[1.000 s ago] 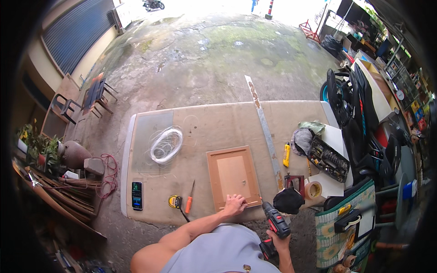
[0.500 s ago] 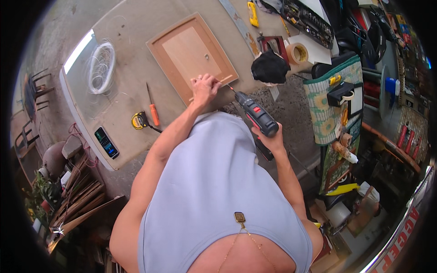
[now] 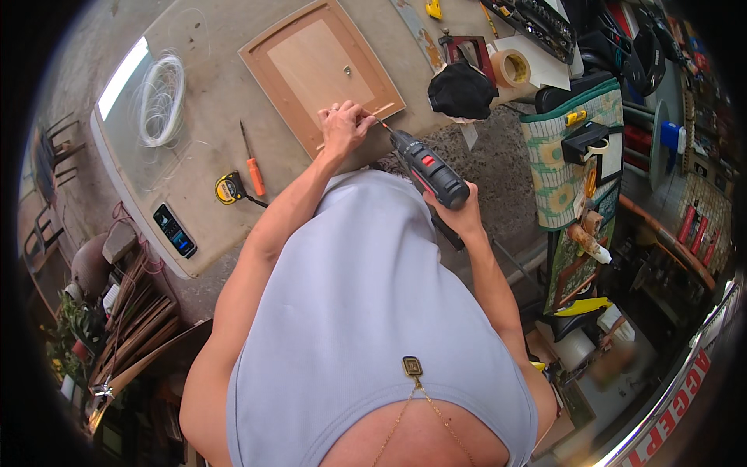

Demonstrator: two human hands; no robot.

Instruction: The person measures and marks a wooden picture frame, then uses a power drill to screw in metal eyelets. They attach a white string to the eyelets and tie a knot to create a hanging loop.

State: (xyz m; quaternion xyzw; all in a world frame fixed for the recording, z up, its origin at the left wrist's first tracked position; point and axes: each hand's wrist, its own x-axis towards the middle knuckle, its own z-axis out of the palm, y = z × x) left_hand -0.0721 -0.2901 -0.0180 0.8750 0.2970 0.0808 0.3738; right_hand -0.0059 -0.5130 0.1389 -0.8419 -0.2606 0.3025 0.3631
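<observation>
A framed wooden panel [image 3: 292, 58] lies on the table, with a small metal fitting [image 3: 348, 71] on its paler middle. My left hand [image 3: 345, 128] is bent over the panel's near edge, its fingers closed on a thin wooden strip [image 3: 381, 110] that shows on both sides of the hand. Wrapped around the handle of a black and red cordless drill [image 3: 429, 167] is my right hand [image 3: 459, 212]. The drill points up and left, and its bit ends close beside my left fingertips. Whether the bit touches the strip I cannot tell.
Left on the table are an orange-handled screwdriver [image 3: 255, 176], a tape measure [image 3: 229, 188], a phone [image 3: 174, 230] and coiled clear line [image 3: 162, 101]. To the right sit a black cloth-like item [image 3: 462, 92], a tape roll [image 3: 511, 68] and a metal straightedge [image 3: 418, 35].
The drill has come slightly left, bringing its bit nearer my left fingertips. My left hand keeps its hold at the panel's edge. The whole view has shifted a little.
</observation>
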